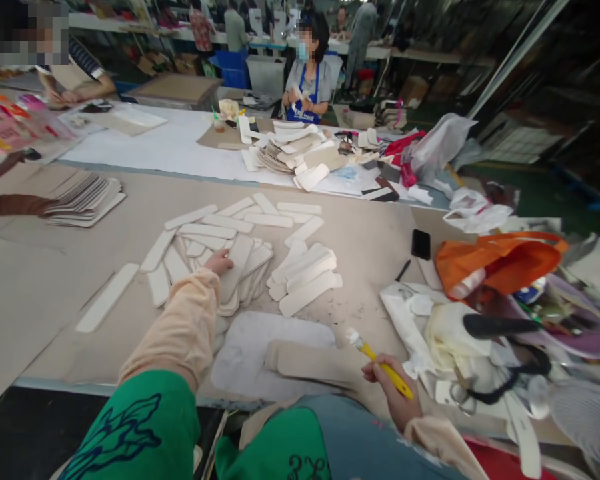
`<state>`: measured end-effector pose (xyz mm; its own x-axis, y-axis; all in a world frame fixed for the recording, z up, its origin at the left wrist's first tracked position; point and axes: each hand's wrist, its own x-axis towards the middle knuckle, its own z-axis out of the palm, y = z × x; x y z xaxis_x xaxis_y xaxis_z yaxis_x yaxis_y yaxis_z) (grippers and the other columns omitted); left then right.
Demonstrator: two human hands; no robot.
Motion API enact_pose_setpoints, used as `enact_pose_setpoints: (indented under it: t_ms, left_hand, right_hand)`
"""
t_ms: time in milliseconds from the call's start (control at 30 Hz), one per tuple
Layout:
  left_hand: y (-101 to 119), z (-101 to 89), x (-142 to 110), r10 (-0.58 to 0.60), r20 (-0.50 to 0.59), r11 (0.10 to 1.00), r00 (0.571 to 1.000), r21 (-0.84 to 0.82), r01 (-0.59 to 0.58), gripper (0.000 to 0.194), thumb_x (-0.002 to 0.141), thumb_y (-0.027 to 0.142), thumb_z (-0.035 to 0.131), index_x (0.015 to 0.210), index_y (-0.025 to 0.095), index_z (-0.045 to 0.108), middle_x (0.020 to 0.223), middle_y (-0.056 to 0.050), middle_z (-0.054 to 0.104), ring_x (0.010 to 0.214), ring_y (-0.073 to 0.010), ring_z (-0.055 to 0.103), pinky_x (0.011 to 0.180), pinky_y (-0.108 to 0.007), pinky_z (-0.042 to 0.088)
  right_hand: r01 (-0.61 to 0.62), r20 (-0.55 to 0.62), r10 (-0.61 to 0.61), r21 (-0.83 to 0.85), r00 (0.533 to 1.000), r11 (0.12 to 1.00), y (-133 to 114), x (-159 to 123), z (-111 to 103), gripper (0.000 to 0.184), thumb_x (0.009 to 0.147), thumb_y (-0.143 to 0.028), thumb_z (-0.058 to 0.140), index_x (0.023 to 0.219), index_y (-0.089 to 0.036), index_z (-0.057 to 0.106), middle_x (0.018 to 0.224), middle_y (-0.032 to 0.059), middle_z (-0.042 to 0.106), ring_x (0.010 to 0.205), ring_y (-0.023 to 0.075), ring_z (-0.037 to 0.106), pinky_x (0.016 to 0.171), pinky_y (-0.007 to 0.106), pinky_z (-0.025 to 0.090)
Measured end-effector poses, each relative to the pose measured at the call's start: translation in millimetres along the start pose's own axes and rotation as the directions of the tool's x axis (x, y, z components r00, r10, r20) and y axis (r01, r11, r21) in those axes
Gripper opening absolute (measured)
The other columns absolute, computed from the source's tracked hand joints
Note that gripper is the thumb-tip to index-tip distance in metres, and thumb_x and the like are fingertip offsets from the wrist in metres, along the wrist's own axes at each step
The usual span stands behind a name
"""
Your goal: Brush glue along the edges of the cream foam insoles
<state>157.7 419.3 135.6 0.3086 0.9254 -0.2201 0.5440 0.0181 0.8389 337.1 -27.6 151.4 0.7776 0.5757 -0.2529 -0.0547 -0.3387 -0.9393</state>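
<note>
While the right hand (394, 401) holds a yellow brush (369, 350), the left hand (220, 263), grip unclear, touches flat, round-cornered beige pieces (242, 256).

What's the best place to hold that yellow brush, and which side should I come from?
Probably hold the brush by its slim yellow handle, from the person's near right side, as the right grip does: the handle slants back that way, while the whitish bristle end points away, leaving it free.

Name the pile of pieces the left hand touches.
The middle pile of broad, rounded pieces, whose top the left hand touches; the smaller pile to its right and the far-left stack lie apart from that hand.
</note>
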Motion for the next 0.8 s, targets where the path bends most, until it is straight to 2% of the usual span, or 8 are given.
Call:
enact_pose_setpoints:
  t_ms: [133,200,267,300,367,433,567,800]
  left_hand:
    - [2,4.3,-2,0.089,0.058,0.986,0.994,0.139,-0.096,0.045,0.071,0.020,0.065,0.112,0.004,0.053,0.108,-0.015,0.058,0.114,-0.0325,0.048,0.101,-0.046,0.033]
    - [-3,15.2,-24,0.149,0.130,0.970,0.980,0.172,-0.170,0.050,0.068,0.026,0.071,0.111,0.006,0.056,0.114,-0.015,0.056,0.117,-0.0323,0.047,0.106,-0.045,0.029]
    - [-14,31.4,-63,0.212,0.251,0.950,0.944,0.172,-0.259,0.060,0.057,0.033,0.080,0.110,0.012,0.060,0.116,-0.013,0.057,0.117,-0.0309,0.048,0.107,-0.041,0.030]
    - [-23,40.2,-87,0.249,0.337,0.936,0.908,0.157,-0.315,0.067,0.049,0.035,0.084,0.109,0.017,0.062,0.119,-0.011,0.057,0.119,-0.0306,0.048,0.108,-0.039,0.031]
    - [-42,57.2,-137,0.355,0.526,0.867,0.772,0.123,-0.483,0.080,0.050,0.045,0.083,0.121,0.022,0.056,0.131,-0.014,0.048,0.126,-0.0329,0.041,0.109,-0.045,0.028]
    - [-59,71.4,-179,0.356,0.597,0.836,0.719,0.140,-0.530,0.091,0.048,0.049,0.083,0.129,0.023,0.049,0.139,-0.016,0.039,0.130,-0.0354,0.034,0.109,-0.050,0.026]
    - [-73,87.8,-218,0.289,0.588,0.825,0.755,0.247,-0.508,0.102,0.042,0.043,0.085,0.133,0.024,0.044,0.144,-0.019,0.031,0.135,-0.0405,0.025,0.108,-0.060,0.020]
    - [-69,89.5,-218,0.220,0.587,0.813,0.779,0.331,-0.478,0.087,0.052,0.032,0.080,0.131,0.025,0.045,0.143,-0.018,0.037,0.137,-0.0393,0.024,0.107,-0.063,0.014]
  right_hand:
    - [0.004,0.051,-0.005,0.009,0.999,1.000,2,-4,-2,0.031,0.077,-0.054,0.059,0.085,-0.024,0.060,0.065,0.0017,0.064,0.059,0.0200,0.060,0.058,0.033,0.051]
    - [0.012,0.088,-0.014,0.027,0.996,1.000,3,-5,-4,0.030,0.078,-0.052,0.059,0.083,-0.023,0.061,0.061,0.0007,0.062,0.055,0.0185,0.057,0.054,0.031,0.050]
    - [0.003,0.127,-0.009,0.042,0.992,0.999,4,-5,-7,0.028,0.078,-0.051,0.058,0.081,-0.023,0.061,0.059,0.0000,0.060,0.053,0.0175,0.055,0.052,0.030,0.048]
    - [-0.003,0.154,-0.004,0.045,0.988,0.999,4,-5,-8,0.028,0.079,-0.051,0.057,0.080,-0.023,0.061,0.059,-0.0002,0.060,0.052,0.0172,0.055,0.052,0.029,0.047]
    - [-0.015,0.255,0.004,0.039,0.967,0.999,5,-4,-7,0.027,0.080,-0.049,0.057,0.081,-0.023,0.061,0.059,-0.0004,0.061,0.053,0.0170,0.057,0.053,0.029,0.048]
    - [-0.025,0.376,0.013,0.026,0.926,0.999,4,-1,-2,0.027,0.081,-0.049,0.056,0.082,-0.022,0.061,0.061,-0.0001,0.064,0.056,0.0171,0.059,0.056,0.029,0.049]
    - [-0.017,0.537,0.013,0.002,0.843,1.000,4,5,22,0.027,0.082,-0.047,0.055,0.084,-0.022,0.061,0.065,0.0000,0.067,0.058,0.0166,0.061,0.059,0.028,0.051]
    - [0.078,0.702,-0.055,-0.001,0.710,0.997,3,15,63,0.018,0.084,-0.039,0.054,0.088,-0.024,0.062,0.070,-0.0012,0.069,0.063,0.0159,0.065,0.064,0.028,0.052]
